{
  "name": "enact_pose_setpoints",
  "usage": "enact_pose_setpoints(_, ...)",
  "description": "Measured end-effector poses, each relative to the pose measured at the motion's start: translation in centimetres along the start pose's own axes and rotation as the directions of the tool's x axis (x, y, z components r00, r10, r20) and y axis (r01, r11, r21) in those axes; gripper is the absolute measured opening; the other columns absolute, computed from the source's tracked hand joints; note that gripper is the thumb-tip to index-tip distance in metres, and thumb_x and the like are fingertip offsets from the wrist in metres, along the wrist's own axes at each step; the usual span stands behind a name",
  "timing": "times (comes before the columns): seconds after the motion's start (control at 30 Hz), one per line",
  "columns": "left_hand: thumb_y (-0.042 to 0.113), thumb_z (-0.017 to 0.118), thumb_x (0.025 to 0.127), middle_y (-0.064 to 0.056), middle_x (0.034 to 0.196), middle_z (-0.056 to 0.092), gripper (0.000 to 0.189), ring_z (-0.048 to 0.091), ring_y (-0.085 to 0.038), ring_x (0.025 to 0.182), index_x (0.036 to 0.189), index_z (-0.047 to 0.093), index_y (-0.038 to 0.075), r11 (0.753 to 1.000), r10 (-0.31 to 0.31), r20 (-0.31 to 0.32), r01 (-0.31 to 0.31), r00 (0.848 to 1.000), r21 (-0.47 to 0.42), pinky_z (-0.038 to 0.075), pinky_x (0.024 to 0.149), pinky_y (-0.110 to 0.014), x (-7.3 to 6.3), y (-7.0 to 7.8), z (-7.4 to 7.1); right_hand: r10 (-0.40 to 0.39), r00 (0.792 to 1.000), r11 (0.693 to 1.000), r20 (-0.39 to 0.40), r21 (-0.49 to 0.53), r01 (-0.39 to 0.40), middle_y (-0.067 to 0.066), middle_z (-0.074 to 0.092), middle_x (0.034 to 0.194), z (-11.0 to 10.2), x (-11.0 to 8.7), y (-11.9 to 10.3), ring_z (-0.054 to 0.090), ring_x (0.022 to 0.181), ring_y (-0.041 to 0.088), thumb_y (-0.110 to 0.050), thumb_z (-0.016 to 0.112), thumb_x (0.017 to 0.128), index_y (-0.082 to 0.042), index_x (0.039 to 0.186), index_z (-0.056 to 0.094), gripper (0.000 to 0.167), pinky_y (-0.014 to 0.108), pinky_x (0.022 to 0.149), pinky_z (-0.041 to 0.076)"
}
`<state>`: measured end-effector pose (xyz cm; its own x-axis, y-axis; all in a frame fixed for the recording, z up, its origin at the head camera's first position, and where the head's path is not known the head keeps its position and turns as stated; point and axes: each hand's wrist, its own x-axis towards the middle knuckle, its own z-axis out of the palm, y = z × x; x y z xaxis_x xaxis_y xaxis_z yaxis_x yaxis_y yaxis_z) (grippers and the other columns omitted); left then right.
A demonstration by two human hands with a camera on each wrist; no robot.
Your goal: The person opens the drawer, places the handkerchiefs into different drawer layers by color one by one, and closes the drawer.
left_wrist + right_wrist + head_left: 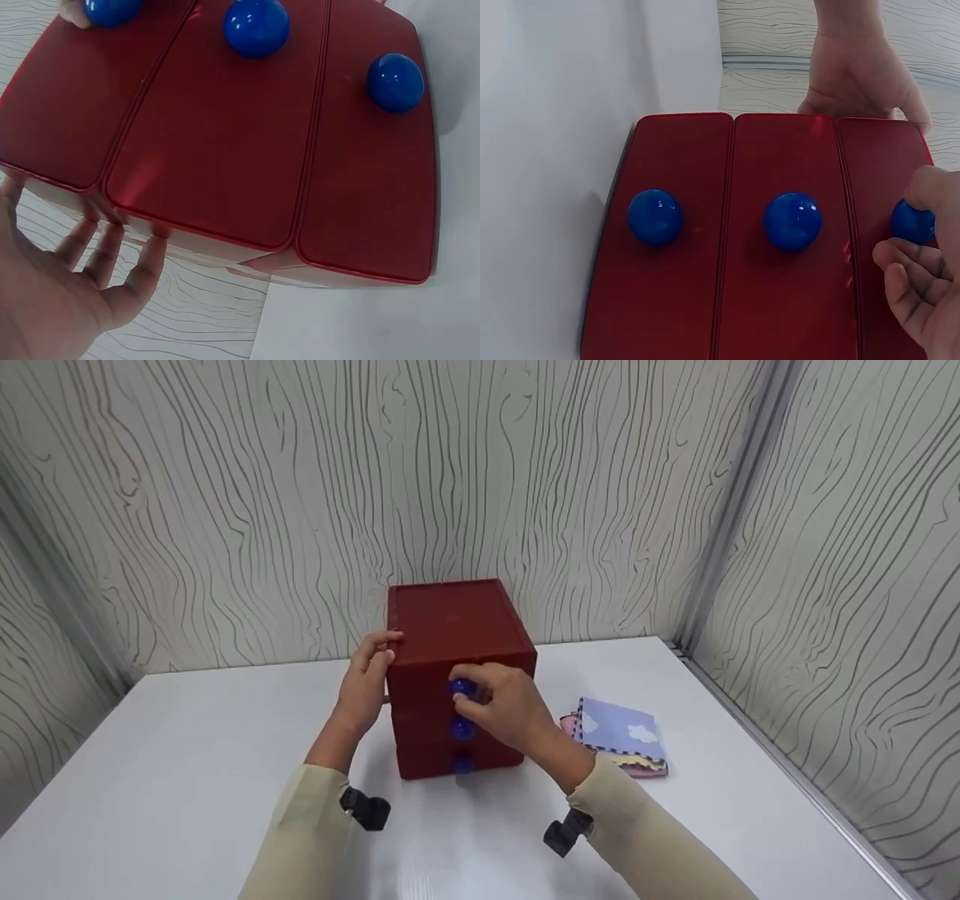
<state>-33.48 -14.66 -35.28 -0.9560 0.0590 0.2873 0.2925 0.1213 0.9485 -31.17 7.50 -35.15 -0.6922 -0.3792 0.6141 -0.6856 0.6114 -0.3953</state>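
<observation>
A dark red chest of drawers [454, 622] stands on the white table, with three drawer fronts stacked one above another. Each front bears a round blue knob. My right hand [512, 709] pinches the top knob [913, 222] between thumb and fingers. The middle knob [462, 727] and the bottom knob [463, 765] are untouched. On the chest's left side rests my left hand [67, 292], its fingers spread and loosely bent against the side wall, with fingertips reaching the top edge in the head view. All three drawer fronts look flush in both wrist views.
To the right of the chest lies a folded cloth [619, 727], light blue with white clouds, a striped border and pink and yellow layers. The white table [187, 780] meets wood-patterned walls [300, 510] behind and at the sides. Each wrist wears a small black camera mount [367, 810].
</observation>
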Motion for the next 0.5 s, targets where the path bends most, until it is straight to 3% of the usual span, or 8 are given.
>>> enact_pose_setpoints(0.17,0.024,0.03,0.103,-0.011,0.136,0.044,0.035,0.056,-0.034,0.114,0.132,0.049,0.021,1.0,-0.004,-0.003,0.004,1.0,0.003,0.056,0.074,-0.049,0.0,-0.1,0.0,0.016,1.0,1.0,0.015,-0.01,-0.016,-0.005,0.069,0.087,-0.2,-0.6,0.0,0.058,0.073,0.007,-0.027,0.068,0.09,-0.024,0.116,0.07,0.026,0.023,0.068,0.053)
enact_pose_setpoints(0.3,0.025,0.03,0.103,-0.012,0.137,0.043,0.036,0.054,-0.035,0.118,0.133,0.049,0.021,1.0,-0.011,0.002,0.011,1.0,-0.002,0.054,0.079,-0.053,0.0,0.0,0.1,-0.041,0.999,0.999,-0.02,0.0,0.041,-0.006,0.071,0.087,-0.5,-1.2,0.4,0.062,0.073,0.005,-0.026,0.069,0.089,-0.027,0.121,0.068,0.032,0.022,0.069,0.054)
enact_pose_setpoints(0.4,0.025,0.029,0.103,-0.012,0.139,0.041,0.036,0.052,-0.036,0.121,0.133,0.048,0.021,1.0,-0.018,-0.004,0.018,1.0,0.009,0.052,0.082,-0.058,0.1,0.0,0.1,-0.117,0.991,0.993,-0.067,0.003,0.118,-0.006,0.068,0.08,-0.7,-1.7,1.0,0.061,0.07,0.005,-0.021,0.07,0.087,-0.024,0.114,0.072,0.028,0.021,0.066,0.054)
enact_pose_setpoints(0.5,0.025,0.029,0.102,-0.012,0.141,0.041,0.037,0.052,-0.036,0.122,0.133,0.048,0.022,0.999,-0.024,-0.014,0.024,1.0,0.029,0.052,0.083,-0.058,0.1,0.0,0.0,-0.169,0.982,0.985,-0.079,0.009,0.171,-0.007,0.066,0.075,-0.7,-2.4,1.5,0.059,0.067,0.006,-0.019,0.07,0.085,-0.02,0.098,0.075,0.014,0.02,0.063,0.052)
